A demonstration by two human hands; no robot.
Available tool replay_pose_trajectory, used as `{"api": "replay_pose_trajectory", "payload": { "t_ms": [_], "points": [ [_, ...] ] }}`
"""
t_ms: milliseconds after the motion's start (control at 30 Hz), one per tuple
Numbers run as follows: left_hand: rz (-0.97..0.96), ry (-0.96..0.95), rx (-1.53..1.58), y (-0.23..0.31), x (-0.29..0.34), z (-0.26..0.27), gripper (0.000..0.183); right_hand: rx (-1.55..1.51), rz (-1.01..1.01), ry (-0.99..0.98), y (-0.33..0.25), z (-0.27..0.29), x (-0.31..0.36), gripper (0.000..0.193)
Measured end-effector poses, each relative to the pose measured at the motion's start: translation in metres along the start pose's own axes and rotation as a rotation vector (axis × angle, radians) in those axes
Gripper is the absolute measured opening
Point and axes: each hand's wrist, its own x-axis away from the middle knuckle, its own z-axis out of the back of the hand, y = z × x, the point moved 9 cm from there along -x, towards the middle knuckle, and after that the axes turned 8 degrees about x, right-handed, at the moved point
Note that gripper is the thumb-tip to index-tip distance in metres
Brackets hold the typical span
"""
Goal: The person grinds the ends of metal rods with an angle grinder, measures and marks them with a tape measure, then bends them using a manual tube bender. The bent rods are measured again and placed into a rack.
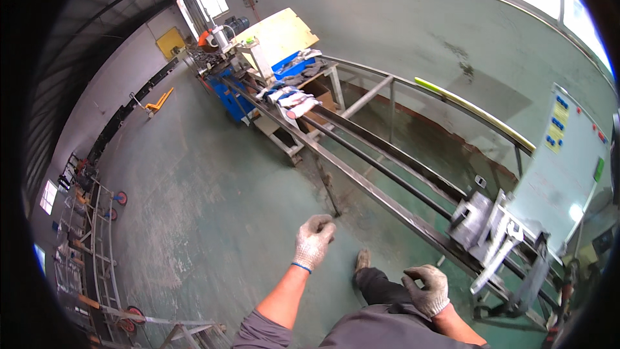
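Both my hands wear whitish knit work gloves and hold nothing that I can see. My left hand (315, 242) hangs over the green floor, its fingers loosely bent and a small gap left at the thumb. Lower and to the right, my right hand (429, 289) is curved, with thumb and forefinger apart. It is nearest to the long metal rail frame (381, 198), but does not touch it. On the frame's near end sit a grey metal block (471, 218) and a wrench-like metal tool (500, 252).
A machine (223, 42) with an orange part stands at the frame's far end. Nearer are a glove pile (290, 99) and a blue bin (298, 64). A whiteboard (555, 174) leans at right. Wheeled racks (100, 245) line the left; a yellow pallet truck (158, 102) stands far off.
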Motion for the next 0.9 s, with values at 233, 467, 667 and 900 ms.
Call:
{"api": "replay_pose_trajectory", "payload": {
  "t_ms": [233,467,667,900],
  "points": [
    [-0.414,0.211,-0.318,0.159,-0.251,0.121,0.037,-0.056,-0.126,-0.154,0.009,-0.152,-0.216,0.023],
    [-0.549,0.523,-0.607,0.337,-0.420,0.216,0.046,0.148,-0.001,-0.143,-0.012,-0.241,-0.363,0.029],
    [-0.593,0.601,-0.807,0.431,-0.630,0.275,0.053,0.358,-0.173,0.049,0.001,-0.310,-0.406,0.036],
    [-0.399,0.454,-0.914,0.472,-0.897,0.323,0.064,0.354,-0.824,0.362,0.022,-0.338,-0.416,0.029]
  ]
}}
